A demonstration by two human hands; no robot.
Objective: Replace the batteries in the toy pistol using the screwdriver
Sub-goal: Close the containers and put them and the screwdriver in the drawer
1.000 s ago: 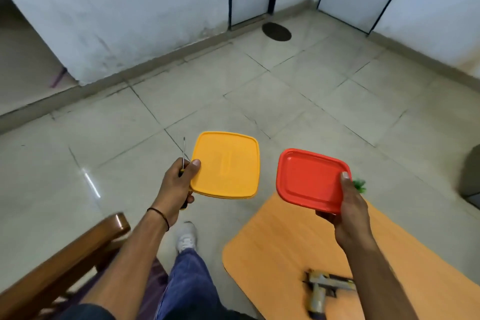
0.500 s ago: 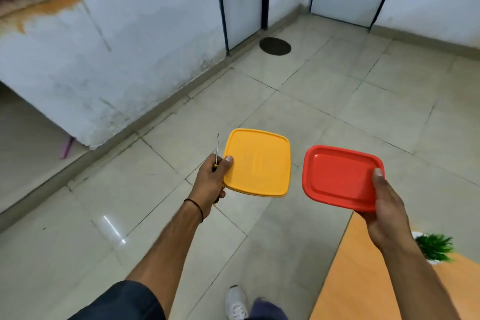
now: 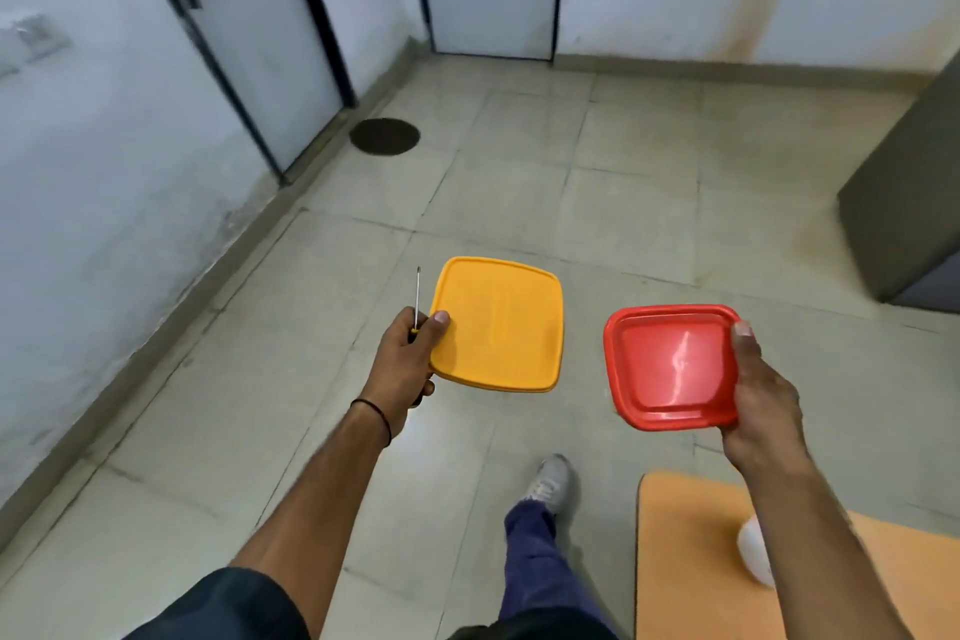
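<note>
The screwdriver (image 3: pixel 417 294) is being held upright above the tiled floor (image 3: pixel 519 203).
The left hand (image 3: pixel 408 364) is gripping it while also pinching a yellow lid (image 3: pixel 501 325); the outstretched right hand (image 3: pixel 763 395) is pinching a red lid (image 3: pixel 670 369) by its edge.

left hand (image 3: pixel 402 364) grips screwdriver (image 3: pixel 417 294), yellow lid (image 3: pixel 501 325); right hand (image 3: pixel 761 398) red lid (image 3: pixel 672 369).

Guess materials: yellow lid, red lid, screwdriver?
yellow lid: looks like moulded plastic, satin finish; even colour, raised rim, soft sheen.
red lid: plastic too, glossier; sharp white glare streak on its recessed panel.
screwdriver: thin shaft seems bare metal, grey and slim; handle mostly hidden, only a yellow and black bit shows, probably plastic.
</note>
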